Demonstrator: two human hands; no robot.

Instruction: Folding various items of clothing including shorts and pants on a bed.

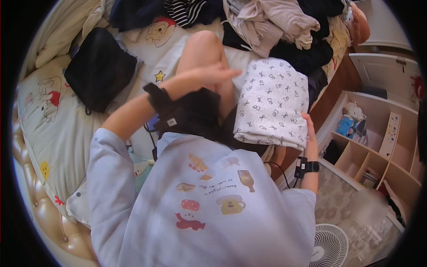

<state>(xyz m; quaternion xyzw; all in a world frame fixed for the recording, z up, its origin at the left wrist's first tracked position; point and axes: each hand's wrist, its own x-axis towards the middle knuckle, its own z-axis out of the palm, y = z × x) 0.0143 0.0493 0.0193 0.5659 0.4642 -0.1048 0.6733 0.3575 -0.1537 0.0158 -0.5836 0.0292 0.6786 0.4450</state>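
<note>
A folded white cloth garment [272, 100] printed with small bears and bows stands tilted before me, at the right of my lap. My right hand [309, 128] grips its lower right edge, thumb on the front face; the other fingers are hidden behind. Over my bent bare leg [204, 46], my left hand [215, 75] is blurred, its fingers stretched towards the cloth without touching it, and nothing shows in it. Both wrists wear black straps. A black folded garment [100, 70] lies on the bed at the left.
Rumpled clothes [263, 23] are heaped along the bed's far side. A cartoon-printed pillow [43, 110] lies at the left by a tufted headboard [50, 220]. Right of the bed are an open compartment shelf [363, 160] and, on the floor, a white fan [328, 245].
</note>
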